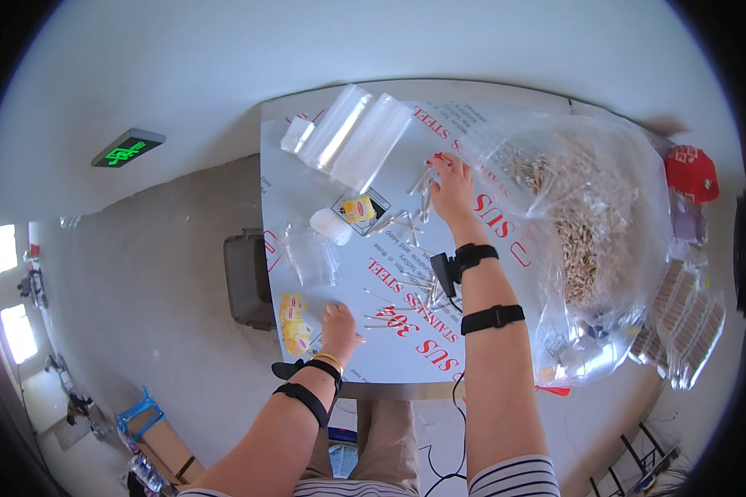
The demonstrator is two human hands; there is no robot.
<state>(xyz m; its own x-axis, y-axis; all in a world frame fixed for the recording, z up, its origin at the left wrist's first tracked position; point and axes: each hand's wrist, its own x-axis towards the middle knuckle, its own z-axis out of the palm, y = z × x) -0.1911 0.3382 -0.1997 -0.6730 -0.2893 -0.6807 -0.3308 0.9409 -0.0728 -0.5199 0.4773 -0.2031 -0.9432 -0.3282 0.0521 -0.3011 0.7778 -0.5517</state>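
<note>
The right hand [452, 189] is stretched far across the table [489, 273], palm down, fingers spread over a loose bunch of thin sticks [421, 192]; whether it grips any I cannot tell. The left hand [338, 325] rests near the table's near edge, fingers curled loosely, holding nothing visible, just right of 3 yellow packets [293, 325]. A 4th yellow packet [359, 209] lies mid-table beside 1 white roll [330, 225]. 1 large clear bag [593, 240] sits on the right.
</note>
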